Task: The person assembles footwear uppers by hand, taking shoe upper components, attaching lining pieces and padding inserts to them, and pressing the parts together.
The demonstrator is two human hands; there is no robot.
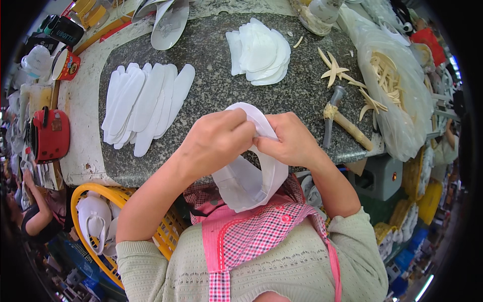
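Note:
A white shoe upper (pixel 275 177), with a curved opening and stitched seams, hangs between my hands at the near edge of the dark speckled slab. My left hand (pixel 217 143) is closed, its fingers pinching the upper's rim near the top. On the other side of the opening, my right hand (pixel 293 141) grips the same rim between thumb and fingers. Both thumbs come close together there; anything small between them is hidden. Beyond my left hand lies a fanned pile of long white insole-shaped pieces (pixel 146 103). Shorter rounded white pieces (pixel 261 53) are stacked farther back.
A hammer (pixel 352 127) and loose beige strips (pixel 332 68) lie at the right, beside a clear plastic bag (pixel 407 118) of similar strips. A yellow basket (pixel 113 194) holding white uppers stands lower left. A red box (pixel 53 135) sits on the table's left side.

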